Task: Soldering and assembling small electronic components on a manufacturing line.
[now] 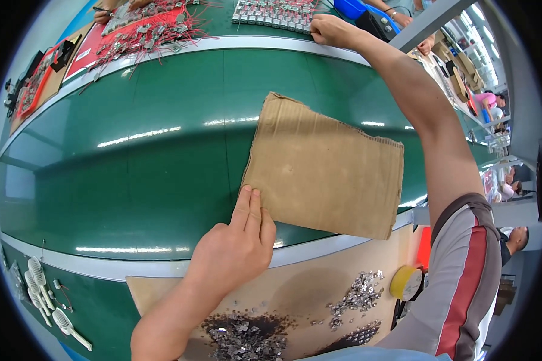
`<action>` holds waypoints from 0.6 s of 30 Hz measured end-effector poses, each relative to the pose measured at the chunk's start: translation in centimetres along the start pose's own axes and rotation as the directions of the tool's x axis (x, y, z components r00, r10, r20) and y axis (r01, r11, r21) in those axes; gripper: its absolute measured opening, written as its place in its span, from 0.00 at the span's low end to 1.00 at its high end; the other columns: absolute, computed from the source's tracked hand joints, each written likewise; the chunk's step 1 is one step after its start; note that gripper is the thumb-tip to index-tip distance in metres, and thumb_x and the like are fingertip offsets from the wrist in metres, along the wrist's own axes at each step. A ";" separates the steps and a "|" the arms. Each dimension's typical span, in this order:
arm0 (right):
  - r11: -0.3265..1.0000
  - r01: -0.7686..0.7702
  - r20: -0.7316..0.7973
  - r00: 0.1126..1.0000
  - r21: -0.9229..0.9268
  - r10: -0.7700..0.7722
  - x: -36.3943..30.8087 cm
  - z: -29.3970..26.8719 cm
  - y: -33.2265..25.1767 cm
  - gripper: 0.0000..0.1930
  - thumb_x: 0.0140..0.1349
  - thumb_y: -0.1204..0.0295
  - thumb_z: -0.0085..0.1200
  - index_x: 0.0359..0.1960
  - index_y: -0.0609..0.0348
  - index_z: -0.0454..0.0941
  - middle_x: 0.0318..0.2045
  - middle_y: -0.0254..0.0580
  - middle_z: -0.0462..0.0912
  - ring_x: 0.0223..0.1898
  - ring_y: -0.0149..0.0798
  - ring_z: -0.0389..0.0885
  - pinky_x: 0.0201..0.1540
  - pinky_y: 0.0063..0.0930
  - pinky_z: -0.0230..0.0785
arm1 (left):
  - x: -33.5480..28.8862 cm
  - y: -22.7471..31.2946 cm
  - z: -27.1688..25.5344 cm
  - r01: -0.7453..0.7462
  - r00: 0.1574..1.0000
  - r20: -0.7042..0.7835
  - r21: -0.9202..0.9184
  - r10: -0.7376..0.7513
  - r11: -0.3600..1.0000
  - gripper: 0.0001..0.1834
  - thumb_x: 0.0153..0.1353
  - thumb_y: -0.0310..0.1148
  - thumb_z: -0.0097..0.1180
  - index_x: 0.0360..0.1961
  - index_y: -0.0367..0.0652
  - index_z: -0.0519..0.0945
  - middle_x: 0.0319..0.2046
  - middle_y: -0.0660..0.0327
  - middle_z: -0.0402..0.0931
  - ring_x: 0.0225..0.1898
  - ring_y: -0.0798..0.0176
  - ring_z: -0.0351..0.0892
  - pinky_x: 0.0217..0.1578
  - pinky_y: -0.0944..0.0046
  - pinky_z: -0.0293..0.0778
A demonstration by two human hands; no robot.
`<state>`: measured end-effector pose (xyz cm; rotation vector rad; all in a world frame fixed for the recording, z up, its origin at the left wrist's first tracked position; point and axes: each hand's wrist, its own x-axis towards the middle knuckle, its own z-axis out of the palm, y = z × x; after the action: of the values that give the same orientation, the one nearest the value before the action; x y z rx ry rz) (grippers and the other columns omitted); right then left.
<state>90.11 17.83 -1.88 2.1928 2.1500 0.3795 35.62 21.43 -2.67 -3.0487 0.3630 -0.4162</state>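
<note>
My left hand (235, 246) grips the near-left corner of a torn-edged piece of brown cardboard (325, 165). Its fingers press on top of the sheet, and its thumb is hidden. The cardboard slants over the green belt and overlaps the near metal rail. Across the belt, my right arm stretches to the far side. There my right hand (331, 30) is closed at the right end of rows of small silvery metal parts (277, 21). Whatever its curled fingers hold, if anything, is hidden.
A shiny green belt (162, 168) runs between metal rails. Nearer me, heaps of small metal pieces (247, 340) and a yellow tape roll (406, 283) lie on a tan board. White-handled brushes (69, 328) are at lower left. Red-wired parts (156, 36) and co-workers' hands (102, 15) are beyond.
</note>
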 end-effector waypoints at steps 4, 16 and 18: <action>0.999 -0.035 0.054 0.998 0.014 0.034 0.6 0.1 0.6 0.06 0.59 0.73 0.58 0.29 0.64 0.79 0.30 0.49 0.80 0.35 0.53 0.82 0.42 0.41 0.77 | 0.3 0.3 -0.2 0.030 1.000 0.009 -0.051 -0.029 0.998 0.13 0.62 0.25 0.54 0.45 0.32 0.84 0.53 0.40 0.82 0.60 0.47 0.82 0.22 0.65 0.78; 0.997 0.075 0.036 0.996 0.022 -0.076 0.0 1.4 2.2 0.08 0.63 0.71 0.58 0.38 0.63 0.83 0.36 0.51 0.82 0.41 0.55 0.82 0.49 0.44 0.75 | 2.3 0.3 0.5 -0.045 0.999 0.024 -0.131 0.049 0.990 0.20 0.58 0.25 0.56 0.49 0.25 0.82 0.51 0.40 0.81 0.57 0.48 0.81 0.24 0.65 0.80; 0.996 0.080 0.026 0.996 0.026 -0.080 0.1 1.7 2.4 0.07 0.62 0.72 0.57 0.36 0.63 0.81 0.35 0.51 0.81 0.40 0.55 0.82 0.48 0.44 0.75 | 2.8 0.4 0.5 -0.087 0.995 0.043 -0.093 0.091 0.992 0.20 0.56 0.25 0.57 0.49 0.24 0.82 0.50 0.38 0.81 0.56 0.47 0.81 0.22 0.65 0.79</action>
<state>92.85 18.06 -3.04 2.1038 2.2318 0.3183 38.31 20.39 -2.43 -3.1091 0.5271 -0.3308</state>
